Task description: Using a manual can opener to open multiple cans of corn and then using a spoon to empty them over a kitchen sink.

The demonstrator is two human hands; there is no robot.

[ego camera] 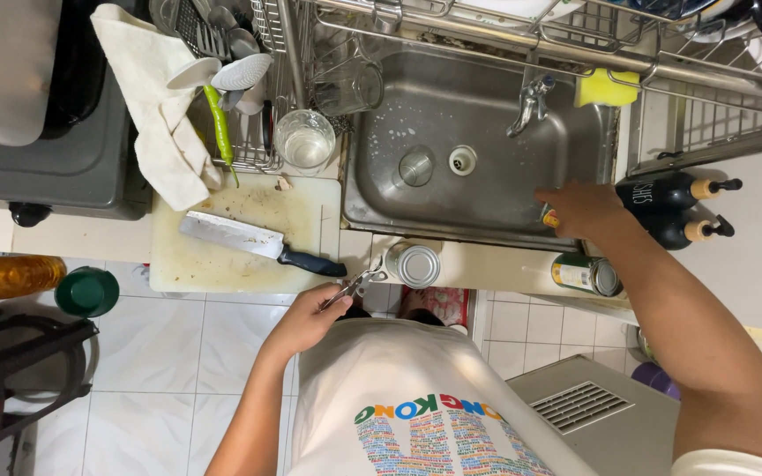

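My left hand [306, 319] is closed on a small metal can opener [352, 287] just below the counter edge, beside an upright silver tin can [418, 264]. My right hand [582, 208] reaches to the right rim of the steel sink [487, 132] and covers a small yellow and red object [549, 218]; whether it grips it I cannot tell. A second tin can [586, 275] with a green and yellow label lies on the counter just below that hand.
A cleaver [257, 241] lies on a stained white cutting board [222, 264]. Behind it stand a glass of water [304, 139], a green chili [220, 128], a cloth [160, 106] and a dish rack. Two dark pump bottles [676, 207] stand right of the sink.
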